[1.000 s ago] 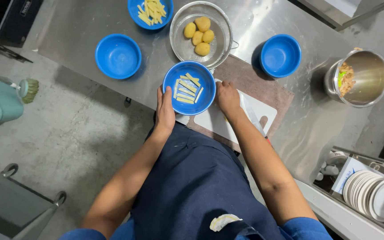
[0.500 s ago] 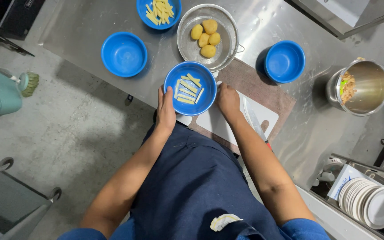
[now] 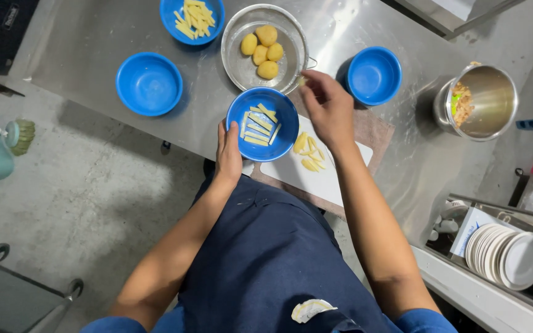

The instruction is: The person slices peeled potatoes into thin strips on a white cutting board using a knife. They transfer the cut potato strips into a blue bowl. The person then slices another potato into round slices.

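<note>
The blue bowl of potato sticks (image 3: 261,123), at the steel counter's (image 3: 94,37) near edge, is steadied by the left hand (image 3: 228,154), fingers flat against its side, while a small piece is pinched by the right hand (image 3: 327,106), so it could be tipped off by a nudge.

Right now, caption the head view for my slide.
Left hand steadies blue bowl of potato sticks; right hand hovers above the cutting board.

I see a blue bowl (image 3: 262,123) of pale potato sticks (image 3: 258,126) upright at the near counter edge.
</note>
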